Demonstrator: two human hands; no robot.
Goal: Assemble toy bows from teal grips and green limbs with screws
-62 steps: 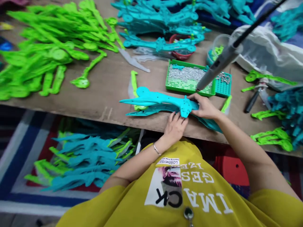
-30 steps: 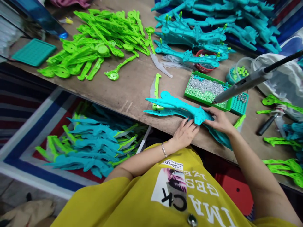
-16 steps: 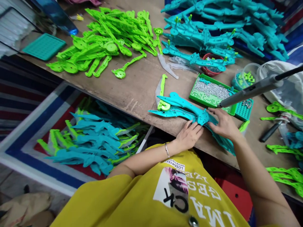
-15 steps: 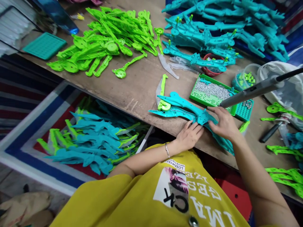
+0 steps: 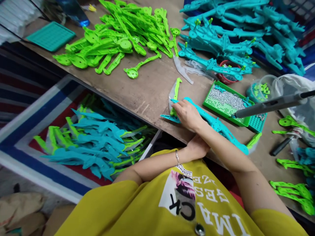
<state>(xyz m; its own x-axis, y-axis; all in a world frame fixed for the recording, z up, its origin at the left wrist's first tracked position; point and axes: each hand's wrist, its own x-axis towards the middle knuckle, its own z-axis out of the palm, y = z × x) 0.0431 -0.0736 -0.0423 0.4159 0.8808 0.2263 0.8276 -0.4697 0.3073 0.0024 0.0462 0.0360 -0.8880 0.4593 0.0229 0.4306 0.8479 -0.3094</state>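
On the table in front of me lies a long teal plastic shell [image 5: 216, 126], its middle partly covered by my hands. My right hand [image 5: 188, 113] is at the shell's left end, fingers closed on its tip beside a green-and-grey blade-shaped piece [image 5: 176, 91]. The pointed tip of a second teal half [image 5: 169, 117] shows just below these fingers. My left hand [image 5: 199, 146] rests at the table edge below the shell, crossed over by my right forearm, which hides its fingers. At the shell's right end sits another green-and-grey piece [image 5: 254, 141].
A grey electric screwdriver [image 5: 270, 106] hangs over a green tray [image 5: 225, 116] of small screws. Behind lie piles of green arms [image 5: 128, 29] and teal shells [image 5: 221, 42]. A striped bin [image 5: 36, 131] below left holds assembled pieces. A black-handled tool [image 5: 280, 142] lies right.
My right hand has moved left from the shell's right part to its left end, crossing over my left hand. The shell's right end has swung up slightly.
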